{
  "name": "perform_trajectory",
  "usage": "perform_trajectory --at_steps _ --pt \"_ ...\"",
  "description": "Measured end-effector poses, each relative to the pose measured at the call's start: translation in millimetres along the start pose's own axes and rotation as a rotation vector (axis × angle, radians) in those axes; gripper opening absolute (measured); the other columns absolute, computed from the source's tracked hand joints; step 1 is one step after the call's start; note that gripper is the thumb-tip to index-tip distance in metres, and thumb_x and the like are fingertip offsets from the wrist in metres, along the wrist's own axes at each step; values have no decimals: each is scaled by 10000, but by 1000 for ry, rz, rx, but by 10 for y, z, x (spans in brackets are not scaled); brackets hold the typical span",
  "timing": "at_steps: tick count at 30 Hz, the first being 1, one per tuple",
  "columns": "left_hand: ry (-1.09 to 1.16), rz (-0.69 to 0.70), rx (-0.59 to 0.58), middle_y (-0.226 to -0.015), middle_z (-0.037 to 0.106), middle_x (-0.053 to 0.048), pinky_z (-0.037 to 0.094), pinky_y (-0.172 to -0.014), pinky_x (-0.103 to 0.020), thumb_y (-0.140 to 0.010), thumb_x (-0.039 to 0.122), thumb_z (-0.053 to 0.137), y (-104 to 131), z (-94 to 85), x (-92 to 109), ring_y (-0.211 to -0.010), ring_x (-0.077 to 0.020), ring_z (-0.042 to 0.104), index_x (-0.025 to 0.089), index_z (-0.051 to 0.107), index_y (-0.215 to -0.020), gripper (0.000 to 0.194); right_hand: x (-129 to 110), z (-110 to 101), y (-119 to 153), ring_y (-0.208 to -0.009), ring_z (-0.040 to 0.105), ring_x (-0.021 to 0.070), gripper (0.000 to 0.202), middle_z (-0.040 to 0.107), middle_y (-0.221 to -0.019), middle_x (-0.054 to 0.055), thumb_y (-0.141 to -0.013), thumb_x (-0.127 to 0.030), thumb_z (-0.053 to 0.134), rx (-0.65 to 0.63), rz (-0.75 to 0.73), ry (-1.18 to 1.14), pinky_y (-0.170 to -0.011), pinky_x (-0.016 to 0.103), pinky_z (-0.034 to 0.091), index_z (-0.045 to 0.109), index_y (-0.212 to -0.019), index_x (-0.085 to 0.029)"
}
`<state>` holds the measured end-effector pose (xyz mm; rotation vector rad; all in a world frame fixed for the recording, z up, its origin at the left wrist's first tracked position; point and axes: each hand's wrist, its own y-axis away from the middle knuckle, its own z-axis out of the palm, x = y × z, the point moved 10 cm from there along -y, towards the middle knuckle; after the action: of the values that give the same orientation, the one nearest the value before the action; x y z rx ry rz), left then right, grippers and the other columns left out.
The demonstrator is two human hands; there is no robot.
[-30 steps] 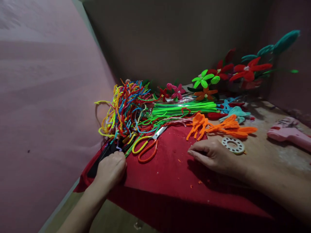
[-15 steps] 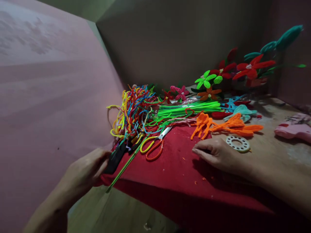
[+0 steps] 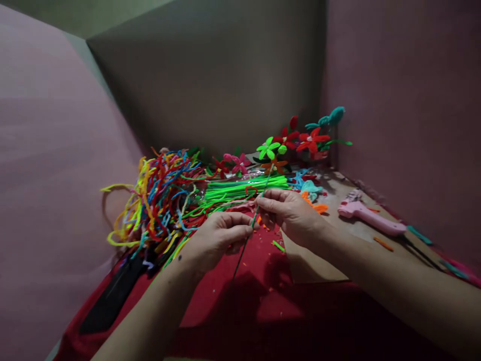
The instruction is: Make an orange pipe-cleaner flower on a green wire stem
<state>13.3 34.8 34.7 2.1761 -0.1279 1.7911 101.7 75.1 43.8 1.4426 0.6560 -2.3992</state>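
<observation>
Both hands hold a thin dark-green stem (image 3: 267,179) slantwise above the red cloth (image 3: 210,296). A small pale tip shows at its upper end. My left hand (image 3: 220,235) pinches it lower down, between thumb and forefinger. Higher up, my right hand (image 3: 287,208) pinches the same stem. Just behind the hands lie bright green pipe cleaners (image 3: 244,188) and, partly covered by my right hand, orange pipe-cleaner pieces (image 3: 317,206). The scissors are not visible.
A tangled heap of coloured pipe cleaners (image 3: 158,195) sits at the left, near a black strap-like thing (image 3: 112,296). Pipe-cleaner flowers (image 3: 310,140) stand at the back. A pink glue gun (image 3: 372,218) rests on the brown board (image 3: 311,260) at the right.
My two hands, apart before, have come together over the cloth and now grip the stem. The view has turned right, bringing more of the glue gun into sight.
</observation>
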Motion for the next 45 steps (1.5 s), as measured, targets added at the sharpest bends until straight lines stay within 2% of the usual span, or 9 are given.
perform_trajectory --at_steps 6,15,19,26,30,33,38,40,45 --pt "190 -11 -47 -459 450 50 201 -352 -162 -694 270 657 -314 136 -16 -351 -16 317 105 654 -697 165 40 -357 -106 -421 480 72 236 554 -537 -13 -679 -307 688 130 48 -6 -405 205 330 527 -621 -145" --pt "202 -62 -90 -395 487 34 252 -326 -166 -715 310 639 -536 151 -316 -309 -41 361 101 656 -743 211 318 -540 -83 -383 449 56 298 529 -497 -35 -625 -311 731 235 117 -36 -375 190 316 477 -589 -159" --pt "124 -19 -89 -411 513 25 257 -328 -170 -722 281 621 -523 140 -301 -316 -45 373 118 612 -661 174 383 -515 -46 -377 428 49 304 510 -494 -45 -641 -329 720 243 150 -18 -367 185 293 465 -606 -168" --pt "-99 26 -131 -404 529 8 309 -345 -182 -779 295 542 -480 192 -231 -319 -59 416 107 599 -614 256 412 -499 5 -370 388 43 277 497 -480 -45 -675 -310 689 221 161 58 -370 196 258 466 -597 -165" --pt "-137 2 -139 -422 545 6 322 -331 -192 -781 297 516 -478 225 -242 -308 -65 405 119 587 -603 262 407 -524 27 -377 389 51 267 488 -476 -47 -681 -322 677 224 152 103 -375 201 264 474 -605 -167" --pt "-217 -26 -111 -412 530 18 293 -328 -187 -772 272 494 -469 252 -249 -308 -61 388 138 546 -549 265 369 -541 33 -377 371 49 266 454 -447 -56 -687 -321 665 230 118 175 -379 198 255 474 -584 -166" --pt "-417 -6 24 -385 505 36 237 -332 -159 -725 167 453 -463 211 -218 -317 -42 365 147 520 -508 227 327 -592 55 -401 375 48 261 450 -457 -53 -664 -280 671 280 95 281 -394 197 263 474 -544 -159" --pt "-358 -31 1 -385 507 32 237 -328 -160 -728 176 457 -465 219 -270 -310 -42 359 145 518 -508 230 358 -589 60 -397 376 52 260 448 -455 -52 -673 -296 665 268 120 254 -388 198 266 478 -554 -161" --pt "6 -133 -132 -415 530 23 247 -305 -183 -773 330 517 -468 239 -456 -277 -52 350 142 555 -628 241 453 -594 59 -374 391 53 272 509 -492 -39 -666 -327 684 244 179 112 -361 191 263 475 -598 -166"
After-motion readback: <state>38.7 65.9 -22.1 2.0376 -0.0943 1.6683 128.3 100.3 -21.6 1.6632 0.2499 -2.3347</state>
